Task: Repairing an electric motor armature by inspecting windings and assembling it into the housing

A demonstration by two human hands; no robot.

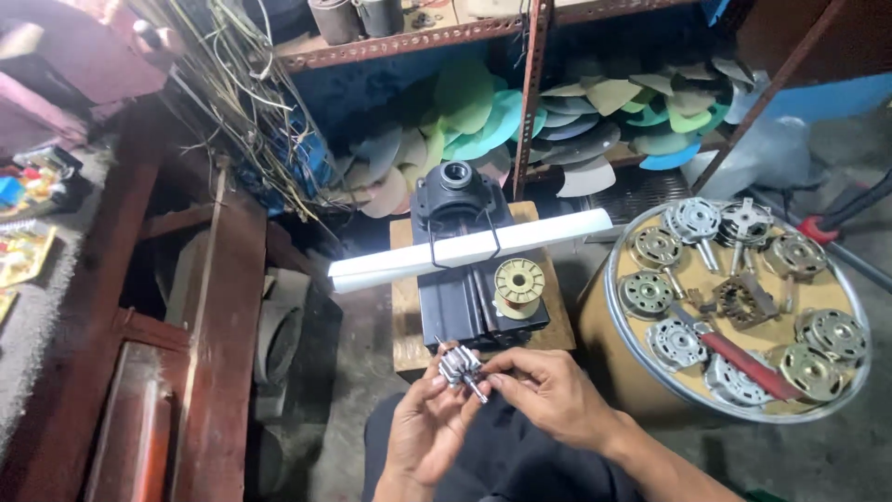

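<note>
The small motor rotor sits in the air between your two hands, just in front of the near edge of the wooden surface that carries the black winding machine. It is a slotted metal core on a thin steel shaft, so judge it stiff and dense for its size, with sharp slot edges and a smooth shaft that could slide in the fingers. Take it by the core's outer faces or by the shaft ends, not by any fine wire on it.

Your left hand comes up from below, palm turned toward you, fingers curled and pinching the core from the left. Your right hand reaches in from the right, wrist low, thumb and forefinger pressed onto the shaft end that points down and right. Both grips are closed on the rotor.

On the machine stands a yellow spool of wire near its right side, and a white tube lies across its top. To the right, a round tray holds several small motors and a red-handled tool.
</note>
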